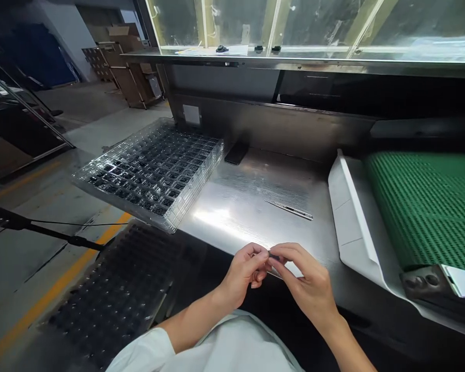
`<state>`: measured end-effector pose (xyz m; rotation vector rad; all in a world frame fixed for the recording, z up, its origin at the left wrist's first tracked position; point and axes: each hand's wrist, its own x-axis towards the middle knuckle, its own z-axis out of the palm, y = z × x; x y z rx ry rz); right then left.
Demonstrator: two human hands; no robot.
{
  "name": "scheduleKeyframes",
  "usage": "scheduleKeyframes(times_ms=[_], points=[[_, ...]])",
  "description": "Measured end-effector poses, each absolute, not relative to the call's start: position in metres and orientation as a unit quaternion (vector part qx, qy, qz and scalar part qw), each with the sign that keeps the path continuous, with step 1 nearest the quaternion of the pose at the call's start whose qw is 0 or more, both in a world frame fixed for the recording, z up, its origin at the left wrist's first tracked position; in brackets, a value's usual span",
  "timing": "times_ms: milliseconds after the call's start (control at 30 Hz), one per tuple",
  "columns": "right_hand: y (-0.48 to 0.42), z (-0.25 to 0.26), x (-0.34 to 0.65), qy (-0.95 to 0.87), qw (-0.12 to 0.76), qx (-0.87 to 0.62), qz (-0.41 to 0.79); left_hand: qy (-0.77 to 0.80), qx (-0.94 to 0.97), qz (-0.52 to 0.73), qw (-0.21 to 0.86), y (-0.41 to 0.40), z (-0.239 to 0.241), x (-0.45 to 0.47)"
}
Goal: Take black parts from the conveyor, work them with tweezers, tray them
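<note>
1. Steel workbench fronts a green conveyor at right.
2. Left hand and right hand pinch one small dark part between fingertips, near edge, seemingly for inspection.
3. Stacked clear trays sit left, within reach.

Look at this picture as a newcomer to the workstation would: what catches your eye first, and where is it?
At bottom centre, the left hand and right hand pinch a tiny dark part between their fingertips over the shiny steel table. To the left, a stack of clear trays holding dark parts overhangs the table's corner. On the right runs a green conveyor belt.
</note>
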<state>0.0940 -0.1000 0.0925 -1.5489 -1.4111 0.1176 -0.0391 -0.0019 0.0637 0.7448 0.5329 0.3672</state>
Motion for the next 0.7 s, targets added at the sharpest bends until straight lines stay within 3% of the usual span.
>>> scheduleKeyframes(times_ms=[233, 533, 700], points=[[-0.091, 0.088, 0.094, -0.513, 0.512, -0.682, 0.096, 0.230, 0.360, 0.145, 0.892, 0.006, 0.058, -0.043], [-0.077, 0.070, 0.077, -0.267, 0.620, -0.680, 0.286, 0.220, 0.418, 0.308, 0.826, -0.002, 0.044, -0.037], [-0.078, 0.056, 0.089, -0.267, 0.581, -0.703, 0.312, 0.272, 0.567, 0.334, 0.702, 0.005, 0.045, -0.043]])
